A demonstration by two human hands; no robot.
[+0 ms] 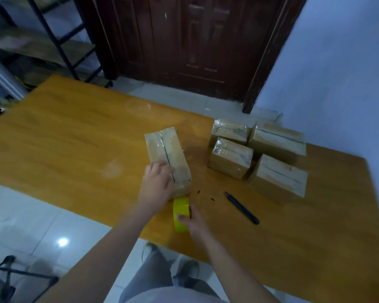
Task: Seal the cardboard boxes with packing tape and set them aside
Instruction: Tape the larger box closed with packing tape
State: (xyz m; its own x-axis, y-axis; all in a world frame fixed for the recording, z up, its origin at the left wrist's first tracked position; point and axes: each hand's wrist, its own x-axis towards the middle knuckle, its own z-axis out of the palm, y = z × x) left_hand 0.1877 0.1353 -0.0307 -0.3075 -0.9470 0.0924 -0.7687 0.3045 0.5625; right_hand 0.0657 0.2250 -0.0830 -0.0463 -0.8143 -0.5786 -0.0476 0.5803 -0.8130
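The box (pixel 167 159) is steadied by the left hand (pixel 157 182), fingers apparently flat, while the tape roll (pixel 181 214) is gripped in the right hand (pixel 194 221) for sealing.

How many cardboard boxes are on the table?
5: one box under the left hand mid-table, four boxes clustered to its right. None seems hidden.

Box (pixel 168 159) at centre of bench (pixel 74 149); four boxes (pixel 258 154) to its right; tape (pixel 181 214) before it; knife (pixel 241 207) right of tape.
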